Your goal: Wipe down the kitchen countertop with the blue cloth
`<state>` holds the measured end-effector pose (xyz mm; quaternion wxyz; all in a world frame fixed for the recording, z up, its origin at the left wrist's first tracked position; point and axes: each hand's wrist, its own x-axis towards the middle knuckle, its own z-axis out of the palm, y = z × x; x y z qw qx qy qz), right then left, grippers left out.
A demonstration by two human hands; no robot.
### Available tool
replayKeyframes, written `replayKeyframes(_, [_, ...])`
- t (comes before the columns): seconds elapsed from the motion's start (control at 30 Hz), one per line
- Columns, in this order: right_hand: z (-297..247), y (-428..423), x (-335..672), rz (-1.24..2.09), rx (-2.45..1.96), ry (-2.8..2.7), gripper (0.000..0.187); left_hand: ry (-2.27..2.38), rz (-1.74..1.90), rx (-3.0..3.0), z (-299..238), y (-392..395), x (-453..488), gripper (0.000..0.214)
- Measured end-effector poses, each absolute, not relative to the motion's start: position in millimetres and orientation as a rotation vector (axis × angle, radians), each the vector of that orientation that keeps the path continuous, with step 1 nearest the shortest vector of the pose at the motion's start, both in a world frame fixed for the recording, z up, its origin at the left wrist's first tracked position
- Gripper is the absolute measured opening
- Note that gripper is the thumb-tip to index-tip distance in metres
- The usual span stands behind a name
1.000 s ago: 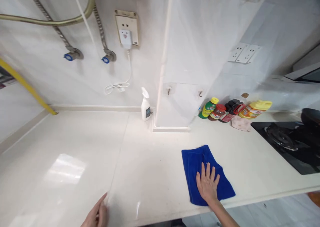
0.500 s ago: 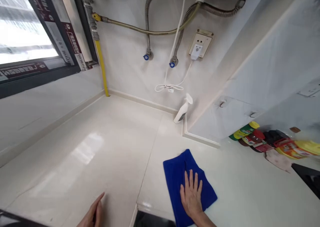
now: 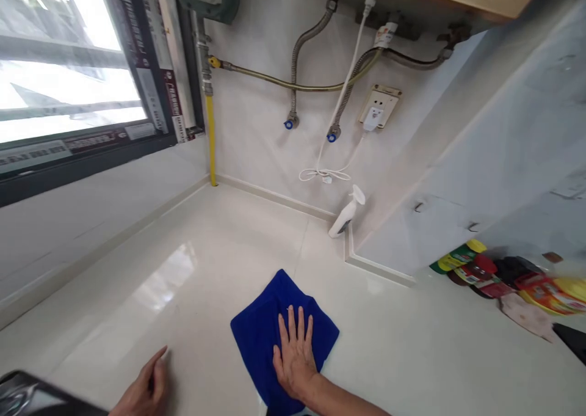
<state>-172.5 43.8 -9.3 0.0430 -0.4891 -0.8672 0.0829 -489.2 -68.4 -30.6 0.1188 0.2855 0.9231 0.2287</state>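
Observation:
My right hand [image 3: 295, 360] lies flat on a blue cloth [image 3: 260, 327], fingers spread, pressing it against the pale, glossy countertop [image 3: 206, 306]. The cloth is spread out as a rough diamond, its near corner reaching the bottom edge of the view. At the lower left, my left hand [image 3: 145, 384] is low over the counter or resting on it. One of its fingers points forward, apart from another below it, and nothing shows in it. Beyond the cloth, a white spray bottle [image 3: 345, 215] stands in the corner by the wall.
Condiment bottles and jars [image 3: 476, 275] stand at the right, beside a pale pinkish cloth [image 3: 524, 313]. A yellow pipe [image 3: 211, 141] meets the counter at the back left. Hoses, a plugged socket [image 3: 381, 105] and a looped white cable [image 3: 323, 173] are on the back wall. A dark, shiny-edged object [image 3: 41, 397] is at the lower left.
My right hand has slid the blue cloth leftward over the counter, across the seam. My left hand has shifted slightly left in view. The camera has tilted up, showing more of the wall.

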Motion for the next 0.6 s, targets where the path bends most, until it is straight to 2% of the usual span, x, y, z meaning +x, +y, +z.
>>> replayKeyframes(0.1, [-3,39,-195,0.333,-1.404,-2.727,0.073,2.623,0.579,0.74,-17,-70,-496,0.052])
replayKeyframes(0.3, [7,28,-234,0.508,-1.181,-2.854,0.075,2.595,0.635,0.748,0,-69,-491,0.041])
replayKeyframes(0.5, [28,37,-260,0.792,-0.881,-2.969,0.073,2.732,0.782,0.525,-5,-60,-484,0.034])
replayKeyframes(0.6, [37,45,-278,0.896,-0.727,-3.016,0.073,2.773,0.825,0.494,-10,-61,-480,0.039])
